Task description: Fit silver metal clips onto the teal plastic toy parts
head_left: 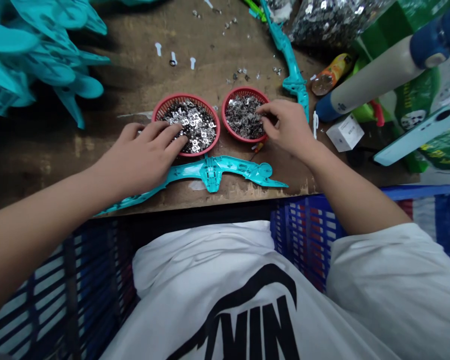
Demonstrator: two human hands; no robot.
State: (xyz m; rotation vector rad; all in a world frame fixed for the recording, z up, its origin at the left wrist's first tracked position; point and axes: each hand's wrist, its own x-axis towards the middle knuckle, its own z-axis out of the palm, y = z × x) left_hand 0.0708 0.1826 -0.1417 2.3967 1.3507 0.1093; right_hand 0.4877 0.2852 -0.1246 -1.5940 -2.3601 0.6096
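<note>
Two round red plastic baskets sit side by side on the wooden workbench [78, 165], both filled with small stamped silver metal pieces. My left hand [146, 155] rests over the left basket [185, 111], its fingers spread and touching the pieces. My right hand [287, 130] reaches to the right basket [245, 91], with its fingertips bunched among the pieces at the rim. Whether those fingertips pinch anything is hidden. A long teal plastic frame part [212, 172] lies just below the baskets, under my left wrist.
A heap of teal plastic parts [41, 65] lies at the upper left. Another teal part [294, 82] stands right of the baskets. Loose metal bits are scattered beyond them. A bag of metal pieces [333, 20], a small white box [345, 132] and a bottle crowd the right. Blue crates [307, 235] stand below the bench edge.
</note>
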